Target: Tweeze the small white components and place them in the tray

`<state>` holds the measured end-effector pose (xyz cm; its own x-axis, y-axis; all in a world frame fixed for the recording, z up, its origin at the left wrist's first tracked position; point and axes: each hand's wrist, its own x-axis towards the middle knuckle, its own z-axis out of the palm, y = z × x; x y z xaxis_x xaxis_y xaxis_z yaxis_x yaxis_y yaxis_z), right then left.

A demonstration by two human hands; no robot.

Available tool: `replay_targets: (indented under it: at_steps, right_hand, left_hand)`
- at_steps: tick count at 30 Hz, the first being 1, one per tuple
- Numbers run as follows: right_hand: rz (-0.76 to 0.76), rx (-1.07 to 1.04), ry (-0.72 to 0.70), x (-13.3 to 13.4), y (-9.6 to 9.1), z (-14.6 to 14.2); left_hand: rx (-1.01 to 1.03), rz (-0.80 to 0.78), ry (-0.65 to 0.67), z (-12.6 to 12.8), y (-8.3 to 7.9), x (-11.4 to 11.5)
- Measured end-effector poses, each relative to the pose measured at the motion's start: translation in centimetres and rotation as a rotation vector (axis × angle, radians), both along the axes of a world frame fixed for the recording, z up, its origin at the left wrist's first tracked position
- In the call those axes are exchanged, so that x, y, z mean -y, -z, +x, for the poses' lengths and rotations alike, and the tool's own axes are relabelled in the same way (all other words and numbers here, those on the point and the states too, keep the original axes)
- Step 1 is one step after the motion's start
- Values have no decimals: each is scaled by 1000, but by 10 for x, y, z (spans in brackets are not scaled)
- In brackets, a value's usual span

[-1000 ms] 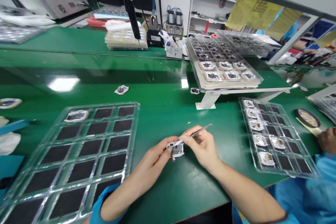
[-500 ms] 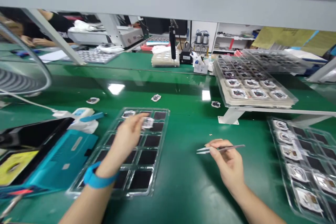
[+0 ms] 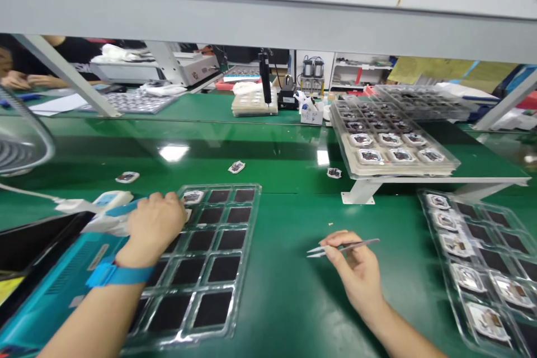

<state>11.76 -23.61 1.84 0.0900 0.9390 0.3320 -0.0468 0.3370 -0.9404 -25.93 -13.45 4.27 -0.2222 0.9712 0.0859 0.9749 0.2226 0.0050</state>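
Observation:
My left hand [image 3: 156, 225], with a blue wristband [image 3: 119, 274], is over the left edge of a clear plastic tray [image 3: 257, 218] with dark-lined compartments. Its fingers curl downward, closed on a small white-framed electronic module [image 3: 188, 215]; only the module's edge shows beside the knuckles. Another white-framed module [image 3: 193, 196] lies in the tray's far-left compartment. Over the green bench, my right hand [image 3: 354, 260] grips a pair of metal tweezers [image 3: 363, 243]. The tweezers point left, with their tips slightly apart and nothing between them.
At right lies a second clear tray [image 3: 447, 291] partly filled with modules. Behind it, stacked trays [image 3: 388, 165] stand on a raised shelf. Loose modules [image 3: 236, 167] dot the bench. A teal device [image 3: 79, 268] sits at left, and a hanging screwdriver [image 3: 265, 77] is beyond. A co-worker's hands show far left.
My left hand has moved left and toward me with the module, from the tray's far middle to its left edge. My right hand keeps the tweezers in nearly the same place. The view has shifted.

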Motion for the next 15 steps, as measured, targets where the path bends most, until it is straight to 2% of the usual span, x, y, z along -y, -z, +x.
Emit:
replay_targets:
  at_steps: [2,5,9,12,15]
  right_hand:
    - [-10,14,16,-1,1,0]
    - [-39,19,46,-3,3,0]
    - [-78,19,72,-5,5,1]
    - [-86,17,92,-7,5,3]
    - [-88,2,101,-7,3,3]
  left_hand:
    - [22,9,16,5,-3,-22]
    - [115,23,79,19,2,-64]
    - [286,68,3,38,14,-107]
    - [452,104,-59,46,14,-119]
    - [650,139,-55,56,6,-115]
